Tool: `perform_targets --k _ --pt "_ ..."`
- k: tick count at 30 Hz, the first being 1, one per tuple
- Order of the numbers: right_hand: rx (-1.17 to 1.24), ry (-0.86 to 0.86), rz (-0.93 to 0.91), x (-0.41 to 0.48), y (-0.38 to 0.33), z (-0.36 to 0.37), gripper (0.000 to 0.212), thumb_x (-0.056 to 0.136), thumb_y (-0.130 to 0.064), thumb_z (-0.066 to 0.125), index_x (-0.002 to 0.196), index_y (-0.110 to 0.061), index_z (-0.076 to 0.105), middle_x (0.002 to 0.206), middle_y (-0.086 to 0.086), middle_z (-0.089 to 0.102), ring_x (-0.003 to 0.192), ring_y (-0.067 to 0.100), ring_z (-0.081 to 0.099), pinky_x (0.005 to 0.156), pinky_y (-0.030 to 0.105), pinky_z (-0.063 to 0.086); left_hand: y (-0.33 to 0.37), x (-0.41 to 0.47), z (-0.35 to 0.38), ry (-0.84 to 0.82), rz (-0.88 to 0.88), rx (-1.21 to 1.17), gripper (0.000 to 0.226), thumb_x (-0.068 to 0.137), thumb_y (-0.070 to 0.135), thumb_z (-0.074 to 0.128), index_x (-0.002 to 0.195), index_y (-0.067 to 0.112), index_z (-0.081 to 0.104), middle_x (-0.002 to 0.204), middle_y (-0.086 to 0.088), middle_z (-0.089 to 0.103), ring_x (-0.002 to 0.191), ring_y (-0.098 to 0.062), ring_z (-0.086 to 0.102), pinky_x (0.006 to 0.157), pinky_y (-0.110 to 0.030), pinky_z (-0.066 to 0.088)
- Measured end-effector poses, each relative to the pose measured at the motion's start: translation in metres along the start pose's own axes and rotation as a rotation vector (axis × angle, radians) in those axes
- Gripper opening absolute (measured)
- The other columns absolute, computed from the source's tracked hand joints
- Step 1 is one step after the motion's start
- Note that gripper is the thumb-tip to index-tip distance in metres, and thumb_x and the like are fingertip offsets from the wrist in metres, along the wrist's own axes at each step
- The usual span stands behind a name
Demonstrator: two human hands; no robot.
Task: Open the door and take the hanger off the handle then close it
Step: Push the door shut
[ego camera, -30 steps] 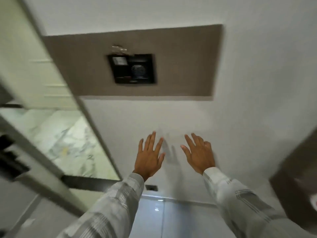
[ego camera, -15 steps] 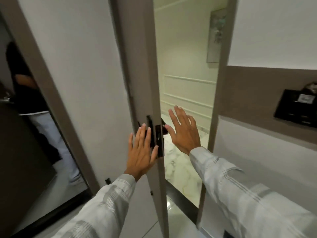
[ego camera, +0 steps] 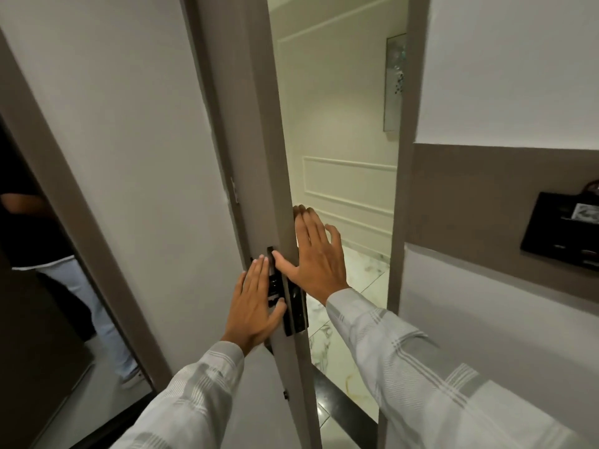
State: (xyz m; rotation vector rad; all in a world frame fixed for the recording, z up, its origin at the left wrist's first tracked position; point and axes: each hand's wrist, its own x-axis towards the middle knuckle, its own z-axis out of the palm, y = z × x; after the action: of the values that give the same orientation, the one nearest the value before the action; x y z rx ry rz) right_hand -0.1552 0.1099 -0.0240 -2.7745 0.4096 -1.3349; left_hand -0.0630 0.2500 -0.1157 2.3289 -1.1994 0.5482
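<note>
The white door point(ego camera: 155, 163) stands partly open, its grey edge point(ego camera: 259, 157) facing me. A black lock plate with the handle point(ego camera: 293, 306) sits on that edge at hand height. My left hand point(ego camera: 254, 303) lies flat on the door's inner face beside the lock, fingers straight. My right hand point(ego camera: 316, 257) reaches round the edge, fingers spread on the outer side, thumb against the edge above the plate. Neither hand holds anything. No hanger shows; the outer handle is hidden behind the door edge.
Through the gap lie a cream panelled corridor wall point(ego camera: 343, 189) and a marble floor point(ego camera: 353, 322). The grey door frame point(ego camera: 397, 222) stands on the right, with a black wall panel point(ego camera: 564, 234) beyond it. A person point(ego camera: 48, 247) stands at far left.
The view swung from the wall panel to the door. Both hands moved up to the door edge, the right hand going further round to the outer side.
</note>
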Motion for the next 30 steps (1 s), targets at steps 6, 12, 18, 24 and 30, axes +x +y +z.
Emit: perform_targets --k 6,12,18,24,30 --pt "-0.089 0.107 0.004 -0.003 0.047 -0.007 0.084 0.091 -0.054 0.052 0.152 -0.005 0.023 0.16 0.012 0.026 0.149 0.023 0.023 0.117 0.046 0.028 0.027 0.031 0.038 0.03 0.091 -0.146 0.084 0.094 0.054 0.04 0.157 0.018 -0.001 0.167 -0.003 0.008 0.154 -0.012 0.002 0.126 -0.039 0.006" --pt "-0.386 0.106 -0.165 0.005 0.076 -0.018 0.049 0.105 -0.009 0.01 0.154 -0.006 0.016 0.162 0.013 0.018 0.151 0.025 0.013 0.123 0.042 0.006 0.044 0.079 0.076 0.032 0.261 -0.244 0.084 0.094 0.055 0.045 0.157 0.019 0.003 0.166 -0.006 0.011 0.154 -0.016 0.007 0.125 -0.043 0.009" --pt "-0.701 -0.1 -0.019 0.004 0.099 0.0 0.054 0.1 -0.003 0.002 0.154 0.001 0.007 0.163 0.017 0.005 0.151 0.028 0.004 0.122 0.04 0.001 0.047 0.127 0.102 -0.084 0.465 -0.277 0.085 0.094 0.06 0.041 0.157 0.015 0.006 0.167 -0.008 0.01 0.154 -0.016 0.003 0.125 -0.042 0.008" --pt "-0.812 -0.227 0.249 0.018 0.101 0.024 0.06 0.097 -0.019 0.011 0.153 0.004 0.005 0.163 0.021 -0.002 0.151 0.031 -0.006 0.121 0.041 -0.006 0.038 0.164 0.121 -0.139 0.594 -0.262 0.089 0.093 0.064 0.039 0.157 0.012 0.006 0.167 -0.01 0.004 0.154 -0.017 -0.003 0.125 -0.039 0.003" --pt "-0.803 -0.261 0.44 0.034 0.096 0.042 0.066 0.105 -0.037 0.022 0.151 0.004 -0.001 0.162 0.022 -0.008 0.15 0.032 -0.009 0.121 0.041 -0.008 0.039 0.179 0.13 -0.175 0.643 -0.284 0.093 0.089 0.067 0.038 0.157 0.013 0.006 0.167 -0.01 0.0 0.154 -0.02 -0.004 0.125 -0.037 -0.001"
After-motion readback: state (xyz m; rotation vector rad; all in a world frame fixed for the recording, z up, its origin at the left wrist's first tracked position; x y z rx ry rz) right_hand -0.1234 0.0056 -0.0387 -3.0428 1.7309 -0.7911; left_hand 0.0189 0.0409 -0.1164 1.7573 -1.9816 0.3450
